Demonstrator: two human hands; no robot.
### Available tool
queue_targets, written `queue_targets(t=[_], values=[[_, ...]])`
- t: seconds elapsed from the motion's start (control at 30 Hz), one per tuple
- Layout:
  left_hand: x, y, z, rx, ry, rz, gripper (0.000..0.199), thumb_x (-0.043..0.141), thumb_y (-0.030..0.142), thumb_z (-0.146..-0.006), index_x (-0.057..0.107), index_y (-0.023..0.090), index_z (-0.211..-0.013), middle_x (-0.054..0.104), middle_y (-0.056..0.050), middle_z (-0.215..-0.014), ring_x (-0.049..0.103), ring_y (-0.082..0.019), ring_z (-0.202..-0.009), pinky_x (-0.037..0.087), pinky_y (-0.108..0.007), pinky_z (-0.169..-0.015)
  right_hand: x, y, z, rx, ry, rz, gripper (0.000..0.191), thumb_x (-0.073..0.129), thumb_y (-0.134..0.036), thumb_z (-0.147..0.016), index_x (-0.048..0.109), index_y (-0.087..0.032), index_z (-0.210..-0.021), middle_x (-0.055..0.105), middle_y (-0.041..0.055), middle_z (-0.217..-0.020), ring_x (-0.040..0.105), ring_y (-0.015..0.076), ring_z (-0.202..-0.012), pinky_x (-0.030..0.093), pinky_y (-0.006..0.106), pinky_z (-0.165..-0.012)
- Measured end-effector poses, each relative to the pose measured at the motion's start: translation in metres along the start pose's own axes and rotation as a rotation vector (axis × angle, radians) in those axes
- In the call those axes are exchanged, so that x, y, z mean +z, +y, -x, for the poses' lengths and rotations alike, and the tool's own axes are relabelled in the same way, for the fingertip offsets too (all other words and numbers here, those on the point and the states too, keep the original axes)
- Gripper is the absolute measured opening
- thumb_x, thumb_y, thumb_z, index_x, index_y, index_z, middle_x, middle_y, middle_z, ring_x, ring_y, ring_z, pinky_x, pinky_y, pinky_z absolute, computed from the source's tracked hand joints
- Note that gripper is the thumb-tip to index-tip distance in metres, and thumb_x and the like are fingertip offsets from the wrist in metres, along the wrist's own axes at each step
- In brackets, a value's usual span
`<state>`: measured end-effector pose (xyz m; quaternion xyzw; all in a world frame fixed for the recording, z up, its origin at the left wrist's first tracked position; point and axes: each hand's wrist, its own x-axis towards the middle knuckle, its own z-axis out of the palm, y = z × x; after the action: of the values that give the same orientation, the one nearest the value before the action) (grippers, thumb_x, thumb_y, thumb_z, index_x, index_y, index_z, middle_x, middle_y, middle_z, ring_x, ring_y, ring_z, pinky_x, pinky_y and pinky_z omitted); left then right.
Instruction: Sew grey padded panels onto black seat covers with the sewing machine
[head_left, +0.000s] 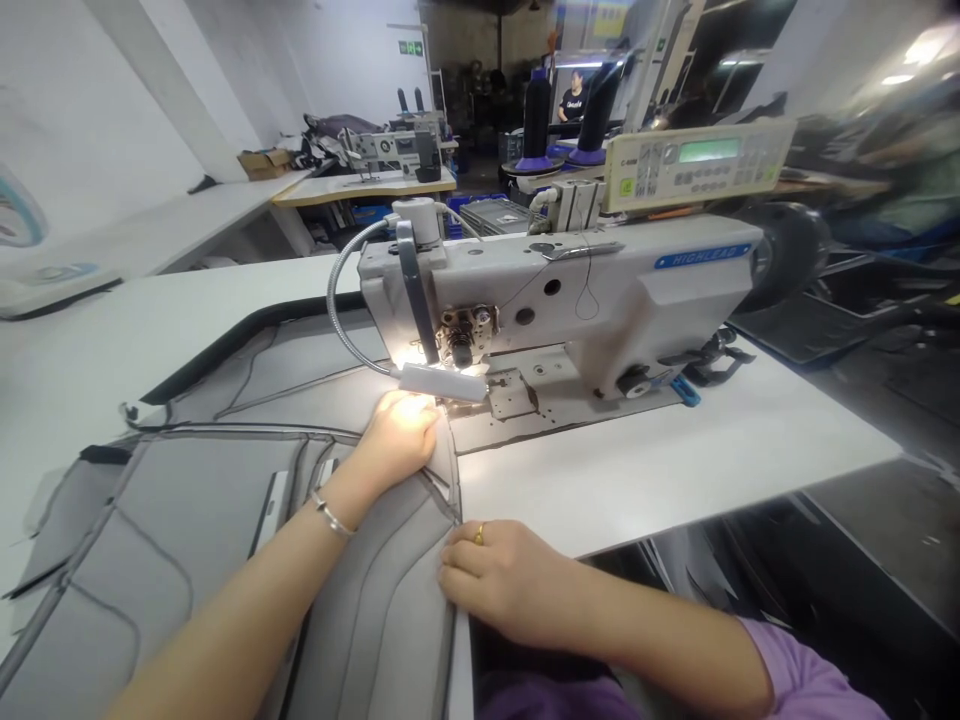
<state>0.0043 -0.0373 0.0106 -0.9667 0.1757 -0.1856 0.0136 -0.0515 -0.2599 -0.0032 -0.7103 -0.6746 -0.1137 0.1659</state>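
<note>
1. The left hand [396, 435] lay palm down on the grey fabric panel [225, 540], just in front of the needle area of the sewing machine [570, 300], with its fingers spread flat and pressing the cloth rather than gripping it.
2. A thin bracelet [330, 515] sat on the left wrist.
3. The right hand [499, 580] rested at the near edge of the white bench [660, 465], its fingers [454, 570] curled loosely and touching the right edge of the fabric panel; it pinched nothing that could be seen.
4. A gold ring [478, 537] showed on one finger of the right hand, and a purple sleeve [810, 680] covered the upper arm.
5. The fabric panel was grey with darker stitched seams and piping; it lay across the bench to the left of the machine, reaching from the needle area down to the near edge of the view.
6. A small lamp [442, 382] on a bendy metal neck shone on the left hand and the cloth under it.
7. A control panel [697, 165] with a green screen stood above the machine on the right.
8. Further back stood another sewing machine [394, 150] on a separate bench, and a person in a dark shirt [576, 100] was far off at the rear of the room.
</note>
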Motion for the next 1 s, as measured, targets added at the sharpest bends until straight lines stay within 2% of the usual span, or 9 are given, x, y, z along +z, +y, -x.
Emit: queue_targets(t=[0.5, 0.73, 1.0], values=[[0.01, 0.0, -0.002, -0.031, 0.018, 0.034, 0.029, 0.042, 0.015, -0.084, 0.07, 0.021, -0.087, 0.069, -0.007, -0.093, 0.059, -0.025, -0.094, 0.037, -0.045, -0.087, -0.006, 0.005, 0.0, -0.018, 0.008, 0.044, 0.021, 0.043, -0.005, -0.088, 0.047, -0.016, -0.07, 0.051, 0.0016, -0.07, 0.045, 0.0135, -0.068, 0.041, 0.024, -0.064], [0.005, 0.008, 0.0, -0.018, 0.035, 0.029, 0.028, 0.042, 0.013, -0.083, 0.068, 0.021, -0.089, 0.066, -0.007, -0.092, 0.056, -0.024, -0.094, 0.037, -0.042, -0.087, -0.008, 0.001, 0.002, -0.03, 0.015, 0.067, 0.021, 0.045, -0.007, -0.087, 0.046, -0.017, -0.069, 0.05, 0.0009, -0.068, 0.04, 0.0139, -0.062, 0.039, 0.024, -0.06], [0.005, 0.01, -0.001, -0.012, -0.008, -0.01, 0.027, 0.043, 0.012, -0.083, 0.067, 0.021, -0.09, 0.066, -0.007, -0.09, 0.057, -0.025, -0.092, 0.037, -0.042, -0.084, -0.003, 0.004, 0.002, -0.052, 0.05, 0.089, 0.019, 0.049, -0.01, -0.085, 0.047, -0.017, -0.068, 0.048, 0.0005, -0.067, 0.037, 0.0139, -0.059, 0.037, 0.025, -0.056]])
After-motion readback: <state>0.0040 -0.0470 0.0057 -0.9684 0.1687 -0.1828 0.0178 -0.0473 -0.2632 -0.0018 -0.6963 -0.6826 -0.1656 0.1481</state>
